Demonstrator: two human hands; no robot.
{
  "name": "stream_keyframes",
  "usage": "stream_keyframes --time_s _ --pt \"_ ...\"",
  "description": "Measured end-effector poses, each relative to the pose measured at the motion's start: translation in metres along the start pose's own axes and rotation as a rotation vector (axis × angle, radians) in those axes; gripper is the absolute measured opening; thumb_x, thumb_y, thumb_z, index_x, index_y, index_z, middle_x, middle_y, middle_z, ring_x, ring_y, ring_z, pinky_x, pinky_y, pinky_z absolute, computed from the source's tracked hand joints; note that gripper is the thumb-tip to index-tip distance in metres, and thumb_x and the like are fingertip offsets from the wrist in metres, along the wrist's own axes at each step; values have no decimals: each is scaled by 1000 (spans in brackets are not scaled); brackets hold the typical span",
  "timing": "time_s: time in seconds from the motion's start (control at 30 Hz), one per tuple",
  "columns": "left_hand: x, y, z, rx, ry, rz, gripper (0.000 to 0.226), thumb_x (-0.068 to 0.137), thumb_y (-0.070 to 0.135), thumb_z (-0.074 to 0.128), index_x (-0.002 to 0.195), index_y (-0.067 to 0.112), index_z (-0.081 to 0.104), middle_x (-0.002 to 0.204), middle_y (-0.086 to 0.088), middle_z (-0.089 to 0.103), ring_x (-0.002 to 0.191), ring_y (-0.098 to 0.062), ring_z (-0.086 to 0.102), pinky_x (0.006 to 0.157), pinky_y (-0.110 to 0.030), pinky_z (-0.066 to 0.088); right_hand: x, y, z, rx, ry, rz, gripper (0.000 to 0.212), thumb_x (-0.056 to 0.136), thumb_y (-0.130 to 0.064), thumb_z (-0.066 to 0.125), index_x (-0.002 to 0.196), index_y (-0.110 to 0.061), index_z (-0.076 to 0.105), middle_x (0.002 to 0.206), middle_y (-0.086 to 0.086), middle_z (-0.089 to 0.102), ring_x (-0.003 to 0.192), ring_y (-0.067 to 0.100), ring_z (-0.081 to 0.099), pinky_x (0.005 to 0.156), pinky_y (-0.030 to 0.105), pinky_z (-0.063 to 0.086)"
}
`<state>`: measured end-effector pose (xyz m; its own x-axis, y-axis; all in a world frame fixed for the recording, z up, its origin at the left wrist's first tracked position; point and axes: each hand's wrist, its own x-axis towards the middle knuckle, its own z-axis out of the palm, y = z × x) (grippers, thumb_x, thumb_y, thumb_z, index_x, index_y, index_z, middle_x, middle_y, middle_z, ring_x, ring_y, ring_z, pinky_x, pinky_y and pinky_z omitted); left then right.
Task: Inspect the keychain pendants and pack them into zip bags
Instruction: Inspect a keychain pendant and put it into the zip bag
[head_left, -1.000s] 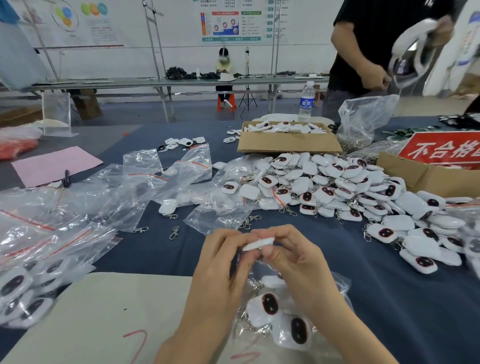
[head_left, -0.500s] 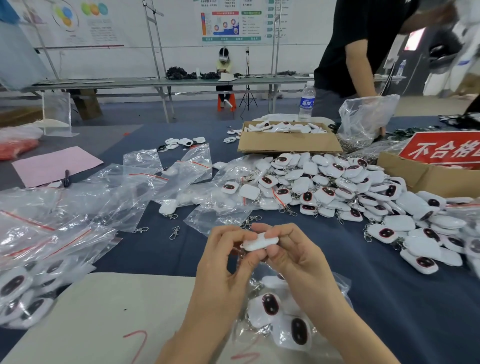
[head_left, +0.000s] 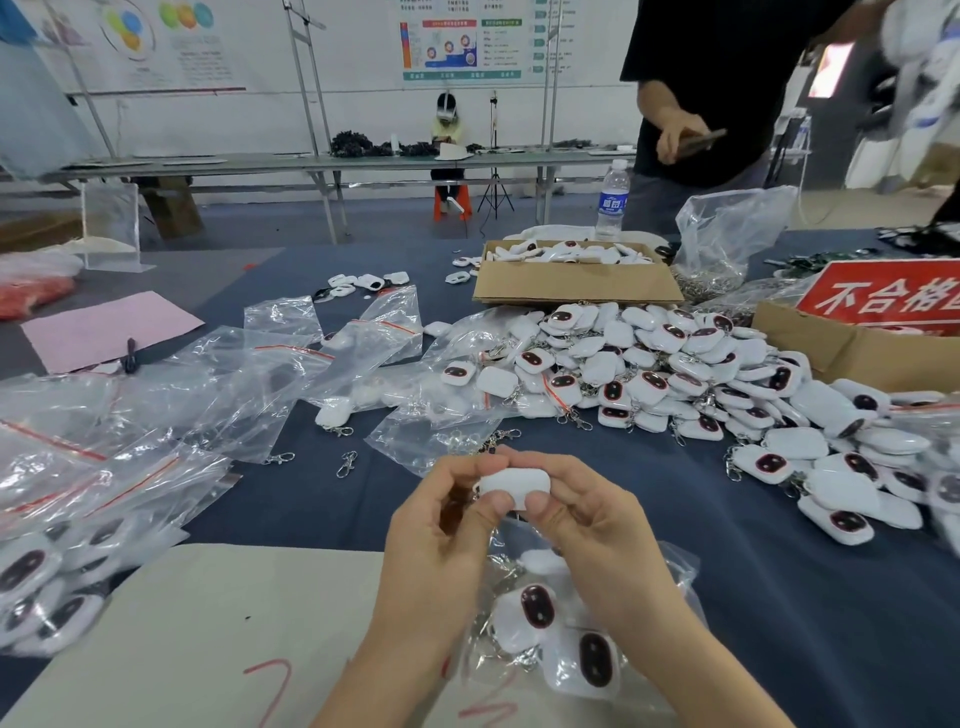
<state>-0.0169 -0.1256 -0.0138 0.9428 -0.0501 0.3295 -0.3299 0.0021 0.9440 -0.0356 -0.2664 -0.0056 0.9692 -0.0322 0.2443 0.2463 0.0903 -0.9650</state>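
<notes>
My left hand (head_left: 441, 540) and my right hand (head_left: 582, 525) together pinch one white keychain pendant (head_left: 517, 483) above the table, its plain white side toward me. Directly under my hands lies a clear zip bag (head_left: 670, 566) with white pendants (head_left: 535, 613) that have dark oval faces. A big heap of loose pendants (head_left: 675, 364) covers the cloth at the right. Empty zip bags (head_left: 234, 379) with red seals are spread at the left.
A filled bag of pendants (head_left: 47, 587) lies at the left edge. Two cardboard boxes (head_left: 576, 283) (head_left: 831, 348) stand behind the heap, one with a red sign (head_left: 883, 296). A person in black (head_left: 711, 88) stands across the table. Loose clasps (head_left: 345, 462) lie on the blue cloth (head_left: 779, 597).
The pendant has been turned in my fingers from edge-on to its flat white side facing me. The person across the table has shifted and now holds a small dark object.
</notes>
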Motion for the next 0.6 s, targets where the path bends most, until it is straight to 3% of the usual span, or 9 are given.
stream_keyframes --time_s 0.17,0.27,0.37,0.47,0.6 --pt "1 0 -1 -20 -6 1 37 92 -1 66 96 36 73 94 9 77 86 -3 70 75 -11 50 0 3 -2 4 -8 -10 30 97 5 57 110 -19 71 106 -5 78 98 9 73 72 10 50" --pt "5 0 -5 -86 -16 -27 20 89 16 69 100 31 75 92 5 77 83 -6 70 75 -16 53 0 0 -2 1 -45 -24 27 94 -8 61 117 -21 70 110 -4 77 105 10 72 83 14 52" --pt "10 0 -8 -267 -23 -157 32 80 27 67 111 22 69 82 0 74 68 -8 65 64 -18 53 1 -3 -4 -22 -90 -41 38 89 -18 63 127 -20 64 118 -7 75 112 11 70 93 20 53" --pt "8 0 -6 -240 -48 -161 23 84 31 65 103 19 70 74 -5 72 62 -13 61 60 -20 52 2 -4 -4 -51 -25 -44 31 81 -24 70 111 -31 72 104 -4 78 92 10 74 77 16 54" --pt "0 -2 0 -186 -150 -60 29 97 43 58 110 24 75 109 0 76 89 -15 72 81 -27 59 2 -3 -2 8 16 -64 19 74 -29 75 90 -39 71 95 1 78 79 16 74 68 22 56"
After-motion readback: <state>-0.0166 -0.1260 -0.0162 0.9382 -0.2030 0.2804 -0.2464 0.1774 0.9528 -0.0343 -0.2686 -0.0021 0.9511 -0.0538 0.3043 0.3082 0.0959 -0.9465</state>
